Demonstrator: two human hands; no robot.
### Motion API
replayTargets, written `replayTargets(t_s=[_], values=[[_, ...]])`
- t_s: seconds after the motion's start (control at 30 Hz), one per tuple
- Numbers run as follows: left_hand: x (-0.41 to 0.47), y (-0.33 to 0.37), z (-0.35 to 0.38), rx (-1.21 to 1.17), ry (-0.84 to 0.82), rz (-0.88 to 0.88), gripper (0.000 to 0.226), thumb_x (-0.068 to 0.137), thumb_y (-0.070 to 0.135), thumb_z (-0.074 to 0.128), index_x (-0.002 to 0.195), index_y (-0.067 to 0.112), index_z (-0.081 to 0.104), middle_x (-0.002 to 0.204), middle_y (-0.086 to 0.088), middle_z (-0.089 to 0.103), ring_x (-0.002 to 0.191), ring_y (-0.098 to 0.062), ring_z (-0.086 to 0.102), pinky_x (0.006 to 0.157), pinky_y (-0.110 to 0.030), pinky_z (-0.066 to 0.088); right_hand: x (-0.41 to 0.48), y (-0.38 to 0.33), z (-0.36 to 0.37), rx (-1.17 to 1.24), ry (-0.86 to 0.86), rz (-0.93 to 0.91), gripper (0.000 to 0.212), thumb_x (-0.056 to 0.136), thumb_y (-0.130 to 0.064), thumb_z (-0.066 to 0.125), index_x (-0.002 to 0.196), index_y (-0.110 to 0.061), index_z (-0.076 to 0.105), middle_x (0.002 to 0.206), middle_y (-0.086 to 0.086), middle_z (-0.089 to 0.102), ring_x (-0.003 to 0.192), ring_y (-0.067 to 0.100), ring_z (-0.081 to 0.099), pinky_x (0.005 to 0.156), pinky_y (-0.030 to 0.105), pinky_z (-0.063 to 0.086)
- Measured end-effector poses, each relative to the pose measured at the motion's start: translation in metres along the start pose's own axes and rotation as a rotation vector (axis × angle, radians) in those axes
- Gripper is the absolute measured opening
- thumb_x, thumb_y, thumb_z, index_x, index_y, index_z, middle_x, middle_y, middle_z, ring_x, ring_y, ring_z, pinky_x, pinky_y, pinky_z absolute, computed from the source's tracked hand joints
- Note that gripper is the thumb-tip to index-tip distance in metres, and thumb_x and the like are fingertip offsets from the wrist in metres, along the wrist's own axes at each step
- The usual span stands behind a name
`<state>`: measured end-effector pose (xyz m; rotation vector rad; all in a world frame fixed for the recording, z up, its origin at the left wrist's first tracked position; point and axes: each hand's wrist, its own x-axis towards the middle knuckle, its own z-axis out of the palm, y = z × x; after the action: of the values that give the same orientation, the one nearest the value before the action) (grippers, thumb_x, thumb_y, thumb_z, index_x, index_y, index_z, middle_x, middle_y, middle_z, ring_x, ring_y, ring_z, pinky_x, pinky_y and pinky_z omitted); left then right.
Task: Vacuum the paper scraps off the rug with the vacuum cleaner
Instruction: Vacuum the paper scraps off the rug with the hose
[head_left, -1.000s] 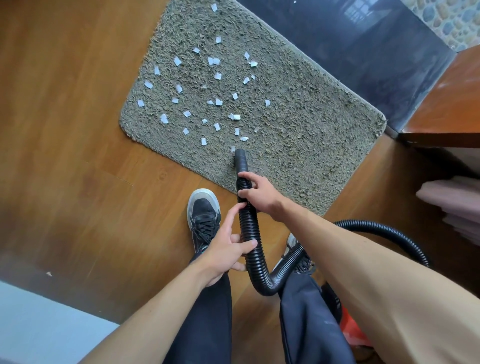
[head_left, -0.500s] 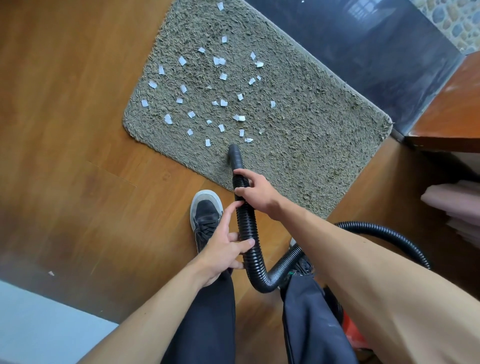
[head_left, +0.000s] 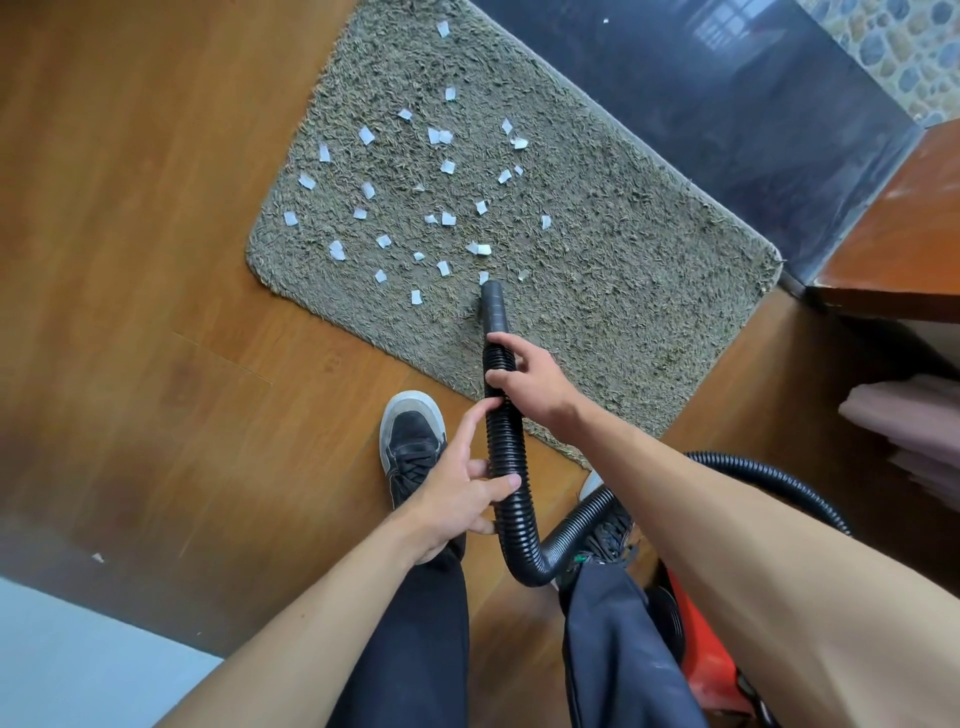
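We hold the black ribbed hose (head_left: 506, 452) of the vacuum cleaner (head_left: 696, 629) in both hands. Our right hand (head_left: 524, 384) grips it high up, just behind the smooth nozzle (head_left: 492, 306), with the fingers curled round the ribs. Our left hand (head_left: 457, 499) holds it lower down, thumb across the top and the other fingers tucked beneath, the index finger lying stretched along the hose. The red body of the machine sits on the wooden floor (head_left: 156, 260) by our right leg, and the hose loops back to it.

The nozzle's mouth is low over the rug (head_left: 597, 291), near its closer edge, and points into the scatter of paper scraps (head_left: 440, 136). The nearest scrap (head_left: 483, 277) lies right at the mouth; whether it touches we cannot tell.

We judge the job barely begun. Some thirty white scraps lie spread over the left and middle of the rug, up to its far end. The right part shows none, though we cannot say whether it was ever littered. What is left, as we see it, is nearly everything: working the nozzle forward and leftward across the whole patch.
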<state>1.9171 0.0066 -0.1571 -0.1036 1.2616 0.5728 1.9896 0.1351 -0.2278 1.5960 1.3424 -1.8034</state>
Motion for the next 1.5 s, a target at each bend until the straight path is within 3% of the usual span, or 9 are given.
replayTargets(t_s=[0.23, 0.43, 0.53, 0.7, 0.8, 0.97, 1.07, 1.2, 1.5], values=[[-0.007, -0.001, -0.012, -0.053, 0.038, 0.002, 0.076, 0.096, 0.005, 0.059, 0.12, 0.072, 0.035, 0.115, -0.018, 0.069, 0.098, -0.025, 0.068, 0.09, -0.061, 0.053, 0.003, -0.013, 0.017, -0.07, -0.035, -0.01, 0.06, 0.077, -0.018, 0.058, 0.135, -0.029, 0.051, 0.114, 0.006, 0.061, 0.103, 0.026, 0.063, 0.095, 0.05, 0.052], [0.003, 0.004, -0.01, -0.035, -0.001, 0.0, 0.075, 0.097, 0.003, 0.058, 0.133, 0.064, 0.033, 0.1, -0.009, 0.07, 0.092, -0.018, 0.067, 0.086, -0.056, 0.056, 0.003, -0.011, 0.007, -0.016, 0.023, 0.008, 0.059, 0.076, -0.018, 0.059, 0.133, -0.032, 0.053, 0.115, 0.006, 0.062, 0.103, 0.026, 0.063, 0.094, 0.05, 0.052], [0.009, 0.008, -0.004, -0.008, -0.026, 0.004, 0.076, 0.096, 0.003, 0.059, 0.135, 0.063, 0.032, 0.09, -0.002, 0.069, 0.088, -0.018, 0.066, 0.084, -0.058, 0.057, 0.001, -0.005, -0.006, 0.05, 0.05, 0.019, 0.055, 0.084, -0.007, 0.058, 0.135, -0.027, 0.051, 0.117, 0.01, 0.06, 0.101, 0.026, 0.063, 0.094, 0.048, 0.053], [0.015, 0.014, 0.005, 0.051, -0.056, 0.028, 0.077, 0.095, 0.005, 0.061, 0.137, 0.063, 0.03, 0.095, -0.003, 0.071, 0.089, -0.018, 0.068, 0.078, -0.052, 0.06, 0.001, 0.001, -0.02, 0.115, 0.093, 0.02, 0.053, 0.089, -0.002, 0.056, 0.137, -0.022, 0.05, 0.113, 0.011, 0.059, 0.093, 0.021, 0.06, 0.086, 0.037, 0.053], [0.016, 0.017, 0.004, 0.063, -0.051, 0.037, 0.077, 0.095, 0.006, 0.061, 0.136, 0.064, 0.031, 0.099, -0.005, 0.071, 0.093, -0.021, 0.069, 0.083, -0.058, 0.057, 0.003, -0.001, -0.021, 0.116, 0.109, 0.015, 0.054, 0.088, -0.003, 0.056, 0.137, -0.023, 0.05, 0.113, 0.009, 0.059, 0.097, 0.023, 0.061, 0.091, 0.042, 0.054], [0.012, 0.017, -0.007, 0.032, -0.023, 0.063, 0.076, 0.096, 0.004, 0.059, 0.137, 0.062, 0.03, 0.098, -0.006, 0.069, 0.088, -0.018, 0.067, 0.084, -0.055, 0.057, 0.009, -0.017, -0.011, 0.036, 0.059, 0.007, 0.058, 0.084, -0.009, 0.057, 0.138, -0.027, 0.049, 0.118, 0.007, 0.058, 0.103, 0.024, 0.061, 0.097, 0.048, 0.051], [0.012, 0.014, -0.016, -0.012, -0.002, 0.076, 0.076, 0.097, 0.002, 0.058, 0.134, 0.063, 0.032, 0.096, -0.009, 0.066, 0.084, -0.021, 0.062, 0.076, -0.047, 0.056, 0.014, -0.028, 0.0, -0.035, 0.042, 0.0, 0.065, 0.073, -0.019, 0.057, 0.137, -0.031, 0.05, 0.12, 0.008, 0.06, 0.108, 0.027, 0.061, 0.097, 0.05, 0.051], [0.012, 0.012, -0.024, -0.059, 0.025, 0.08, 0.077, 0.097, 0.0, 0.056, 0.135, 0.062, 0.031, 0.089, -0.011, 0.062, 0.073, -0.018, 0.059, 0.055, -0.031, 0.047, 0.021, -0.036, 0.01, -0.095, 0.019, -0.016, 0.063, 0.078, -0.014, 0.057, 0.139, -0.027, 0.049, 0.123, 0.01, 0.06, 0.108, 0.027, 0.061, 0.096, 0.05, 0.051], [0.005, 0.011, -0.031, -0.096, 0.037, 0.073, 0.075, 0.097, 0.001, 0.056, 0.124, 0.068, 0.038, 0.091, -0.011, 0.061, 0.085, -0.02, 0.061, 0.072, -0.042, 0.052, 0.023, -0.041, 0.024, -0.168, 0.03, -0.065, 0.064, 0.072, -0.022, 0.056, 0.136, -0.028, 0.052, 0.119, 0.006, 0.063, 0.107, 0.027, 0.062, 0.097, 0.047, 0.05]])
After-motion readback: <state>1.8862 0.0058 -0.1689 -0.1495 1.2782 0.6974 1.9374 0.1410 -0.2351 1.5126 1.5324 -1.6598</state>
